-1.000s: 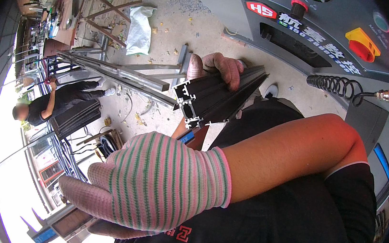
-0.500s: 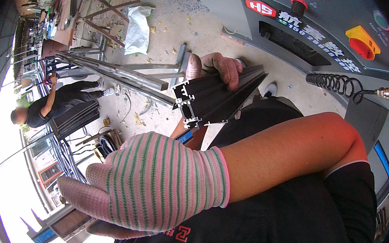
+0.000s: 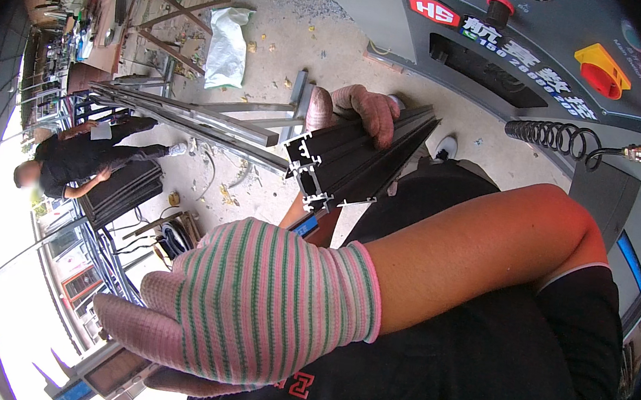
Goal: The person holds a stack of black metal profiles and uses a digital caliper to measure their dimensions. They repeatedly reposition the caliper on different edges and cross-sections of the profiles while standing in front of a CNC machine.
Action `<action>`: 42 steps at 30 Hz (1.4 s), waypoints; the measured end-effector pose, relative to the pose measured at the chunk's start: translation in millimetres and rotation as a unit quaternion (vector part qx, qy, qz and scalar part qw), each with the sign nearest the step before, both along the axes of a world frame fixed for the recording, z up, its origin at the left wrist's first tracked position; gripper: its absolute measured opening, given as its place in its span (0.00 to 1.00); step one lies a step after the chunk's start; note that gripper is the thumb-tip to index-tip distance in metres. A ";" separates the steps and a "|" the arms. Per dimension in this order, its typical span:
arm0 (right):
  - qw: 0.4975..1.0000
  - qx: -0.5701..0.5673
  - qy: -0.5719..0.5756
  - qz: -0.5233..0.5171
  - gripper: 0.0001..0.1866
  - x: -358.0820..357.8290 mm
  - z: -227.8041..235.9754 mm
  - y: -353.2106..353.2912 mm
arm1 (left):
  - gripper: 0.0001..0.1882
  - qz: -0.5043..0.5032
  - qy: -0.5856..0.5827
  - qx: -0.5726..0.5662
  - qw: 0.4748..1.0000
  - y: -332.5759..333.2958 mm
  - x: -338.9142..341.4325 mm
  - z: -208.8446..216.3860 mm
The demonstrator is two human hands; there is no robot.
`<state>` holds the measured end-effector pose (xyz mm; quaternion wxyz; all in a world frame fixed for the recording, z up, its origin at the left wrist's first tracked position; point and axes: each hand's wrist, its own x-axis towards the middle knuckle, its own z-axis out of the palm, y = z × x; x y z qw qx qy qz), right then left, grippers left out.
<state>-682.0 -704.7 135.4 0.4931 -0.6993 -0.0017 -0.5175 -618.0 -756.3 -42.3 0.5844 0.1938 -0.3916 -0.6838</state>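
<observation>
My left hand (image 3: 366,112), in a pinkish knit glove, is closed over the top of a bundle of long black metal profiles (image 3: 341,159). Their bare, silvery cut ends with hollow channels face left. Closer in, my right hand (image 3: 257,303), in a pink, green and white striped glove, lies across in front of my chest with its fingers curled. From under it sticks out what looks like a large digital caliper (image 3: 112,367), with a grey display, blue label and pointed jaws. My right hand hides the caliper's middle and most of my left forearm.
A grey machine (image 3: 625,92) with knobs and a coiled black hose (image 3: 553,137) stands at upper right. Grey metal bars (image 3: 211,120) lie beyond my left hand, near a white sack (image 3: 229,47) on the littered floor. A co-worker (image 3: 89,150) stands at left beside stacked black profiles (image 3: 124,189).
The co-worker at left has shifted posture, lowered the raised arm and now shows a white sheet near the body. My hands and the profiles have hardly moved.
</observation>
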 end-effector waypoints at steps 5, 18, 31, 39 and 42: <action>0.999 0.013 -0.024 -0.047 0.31 2.9 2.6 2.2 | 0.38 -0.015 0.000 -0.010 1.000 -3.3 3.3 -2.5; 1.000 0.017 -0.004 -0.022 0.30 1.2 3.9 0.4 | 0.38 -0.020 -0.023 -0.008 0.999 -4.2 2.6 -2.5; 1.000 -0.007 -0.001 0.012 0.28 -9.2 5.0 -11.4 | 0.39 0.000 -0.025 0.015 1.000 -3.5 -3.2 0.0; 0.999 -0.026 0.023 0.020 0.26 -16.4 4.5 -14.3 | 0.39 -0.005 -0.034 0.008 0.999 -4.6 -5.1 0.3; 0.999 -0.018 0.026 0.031 0.27 -17.7 3.7 -12.9 | 0.39 -0.004 -0.040 0.007 0.999 -4.9 -6.1 0.5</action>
